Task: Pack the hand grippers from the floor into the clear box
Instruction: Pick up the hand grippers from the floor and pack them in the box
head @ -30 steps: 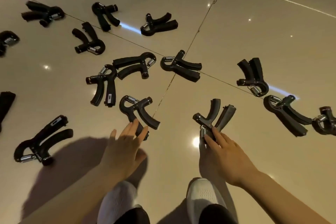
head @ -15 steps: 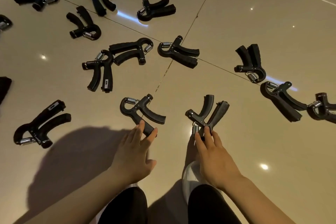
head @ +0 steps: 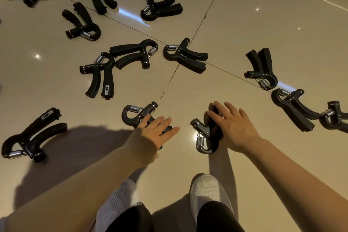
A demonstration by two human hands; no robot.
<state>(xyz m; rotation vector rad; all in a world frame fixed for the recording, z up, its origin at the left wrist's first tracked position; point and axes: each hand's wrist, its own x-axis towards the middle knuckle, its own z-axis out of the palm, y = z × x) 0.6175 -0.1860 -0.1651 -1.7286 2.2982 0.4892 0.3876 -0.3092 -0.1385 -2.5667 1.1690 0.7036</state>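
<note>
Left hand (head: 150, 133) lies with straight, slightly spread fingers on the handles of one hand gripper (head: 138, 116) on the tiled floor (head: 263, 24). Right hand (head: 233, 125) covers a second gripper (head: 204, 138) likewise, fingers extended and parted. Other grippers (head: 185, 55) lie scattered across the floor.

Blk hand grippers (head: 185, 56), silver springs; beige floor (head: 263, 24); wht shoes (head: 207, 192).
</note>
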